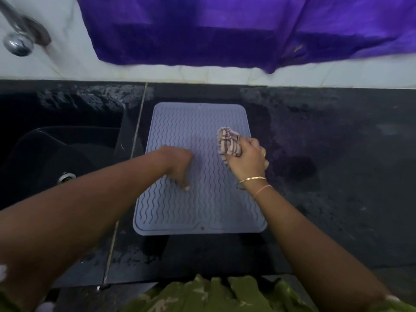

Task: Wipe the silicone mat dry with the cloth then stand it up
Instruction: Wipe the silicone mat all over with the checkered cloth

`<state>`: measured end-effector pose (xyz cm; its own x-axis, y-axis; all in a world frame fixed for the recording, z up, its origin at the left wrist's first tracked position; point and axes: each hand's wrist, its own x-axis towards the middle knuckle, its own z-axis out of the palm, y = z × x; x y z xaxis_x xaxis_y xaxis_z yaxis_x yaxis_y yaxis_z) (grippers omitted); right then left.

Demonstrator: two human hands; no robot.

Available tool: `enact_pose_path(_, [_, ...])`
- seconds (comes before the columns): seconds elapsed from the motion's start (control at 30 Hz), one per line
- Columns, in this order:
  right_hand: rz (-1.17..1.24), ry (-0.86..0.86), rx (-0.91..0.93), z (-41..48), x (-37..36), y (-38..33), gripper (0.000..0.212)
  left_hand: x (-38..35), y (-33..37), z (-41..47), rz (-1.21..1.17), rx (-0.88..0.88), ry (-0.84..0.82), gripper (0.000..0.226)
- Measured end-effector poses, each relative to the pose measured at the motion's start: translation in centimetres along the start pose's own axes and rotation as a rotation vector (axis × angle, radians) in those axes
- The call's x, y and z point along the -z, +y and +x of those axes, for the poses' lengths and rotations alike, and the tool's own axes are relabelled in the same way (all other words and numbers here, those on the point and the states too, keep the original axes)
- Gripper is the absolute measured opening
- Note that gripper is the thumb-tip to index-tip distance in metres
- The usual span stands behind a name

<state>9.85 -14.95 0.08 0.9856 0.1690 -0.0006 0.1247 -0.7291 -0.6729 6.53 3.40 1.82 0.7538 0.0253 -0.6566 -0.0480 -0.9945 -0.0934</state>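
Grey-blue silicone mat [202, 206], ribbed with wavy ridges, lies flat on the black stone counter [326, 176] just right of the dark sink [56, 143]. The right hand [246, 158], with thin bangles [252, 179] at the wrist, grips a bunched striped cloth [228, 143] against the mat's far right part. The left hand [177, 163] holds nothing and presses its downturned fingertips [186, 188] on the mat's middle left; purple fabric [225, 30] hangs over the white wall behind.

mat [180, 131] flat on counter [326, 176] — sink [56, 154] left, hanging fabric [225, 30] behind.
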Motion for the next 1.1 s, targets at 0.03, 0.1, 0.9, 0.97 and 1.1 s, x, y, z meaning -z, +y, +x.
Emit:
enact_pose_path(0.03, [0.033,0.036,-0.016,0.8,0.3,-0.5,0.036,0.5,-0.1,0.3,-0.030,0.004,0.047,0.082])
enact_pose_path(0.1, [0.277,0.034,-0.090,2.6,0.6,-1.6,0.028,1.4,-0.1,0.8,-0.023,0.046,0.146,0.071])
enact_pose_path(0.9, [-0.346,-0.123,0.098,17.6,-5.9,-2.5,0.076,4.0,-1.0,6.1,-0.004,-0.014,-0.066,0.134])
enact_pose_path(0.97, [-0.554,-0.184,0.140,18.0,-6.3,-2.3,0.075,4.1,-0.8,6.2,0.015,0.006,-0.072,0.133])
enact_pose_path(1.1, [-0.664,-0.204,0.203,18.1,-6.1,-3.0,0.059,4.4,-0.5,6.0,0.016,0.031,-0.080,0.134])
